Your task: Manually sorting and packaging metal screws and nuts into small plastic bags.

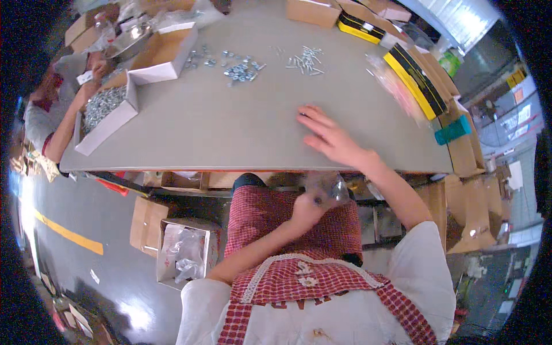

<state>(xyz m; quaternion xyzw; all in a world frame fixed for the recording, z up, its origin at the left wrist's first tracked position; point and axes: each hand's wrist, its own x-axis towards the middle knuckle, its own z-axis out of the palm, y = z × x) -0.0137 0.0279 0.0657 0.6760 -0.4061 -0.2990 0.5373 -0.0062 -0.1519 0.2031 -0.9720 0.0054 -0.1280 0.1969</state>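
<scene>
My left hand [309, 209] is closed around a clear plastic bag [329, 185], low over my lap just under the table's front edge. On the grey tabletop [230, 123] my right hand [332, 140] rests palm down with its fingers stretched out. A tiny dark spot shows at its fingertips, too small to name. Farther back lie a small pile of screws [306, 60] and, to its left, a heap of shiny metal nuts or similar fasteners [242, 70]. Clear or pinkish plastic bags [401, 89] lie flat on the right side of the table.
On the left, a white box of screws [131, 109] stands beside an open carton [172, 54]; another person's hand [99, 68] is near them. Black-and-yellow boxes [415, 80] and a teal roll [452, 130] line the right edge. A floor carton [210, 253] holds plastic bags.
</scene>
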